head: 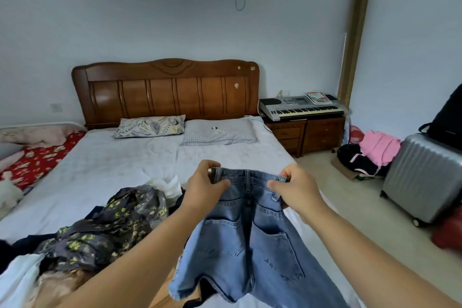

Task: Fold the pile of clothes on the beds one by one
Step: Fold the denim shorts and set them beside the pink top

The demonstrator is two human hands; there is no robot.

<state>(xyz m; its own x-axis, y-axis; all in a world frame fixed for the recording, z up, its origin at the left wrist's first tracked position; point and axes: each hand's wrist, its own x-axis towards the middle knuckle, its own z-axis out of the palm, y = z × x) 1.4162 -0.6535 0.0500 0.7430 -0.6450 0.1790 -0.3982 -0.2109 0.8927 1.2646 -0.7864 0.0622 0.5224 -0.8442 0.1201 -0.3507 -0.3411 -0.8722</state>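
Holding a pair of blue jeans [252,237] up by the waistband, the left hand [206,187] and right hand [297,189] each pinch one end, fingers curled around the denim. The jeans hang above the bed [112,165], waistband away from the person, legs trailing back toward them, pockets facing up. Beside the left forearm lies the unfolded clothes pile [105,230]; the dangling legs could snag it.
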